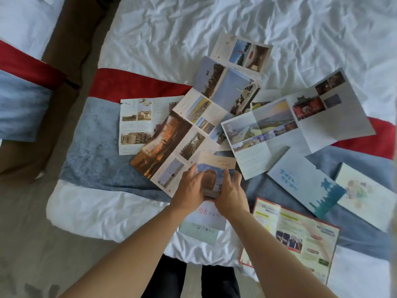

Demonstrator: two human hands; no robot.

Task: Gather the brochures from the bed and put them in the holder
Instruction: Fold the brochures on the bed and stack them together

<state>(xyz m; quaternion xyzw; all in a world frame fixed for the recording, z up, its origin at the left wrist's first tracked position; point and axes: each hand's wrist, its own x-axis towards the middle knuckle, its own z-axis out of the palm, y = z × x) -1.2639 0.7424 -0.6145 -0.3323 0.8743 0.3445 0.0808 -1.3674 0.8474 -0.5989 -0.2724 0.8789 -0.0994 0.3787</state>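
Several brochures lie spread over the foot of the bed (171,35). My left hand (190,190) and my right hand (231,195) grip a small folded brochure (214,171) from both sides, its cover showing a blue sky and an orange-brown shape. Under it lies a long unfolded brochure (171,145) with a sunset picture. A white leaflet with red characters (206,214) sits beneath my wrists. To the right are a wide unfolded brochure (279,130), a pale blue one (300,179) and a red-edged yellow one (300,231). No holder is in view.
A blue, red and white runner (96,151) crosses the bed's foot. A second bed (19,61) stands at the left, with a brown floor gap (64,50) between. Grey carpet (32,244) lies at the lower left. My dark trouser legs (193,278) touch the bed edge.
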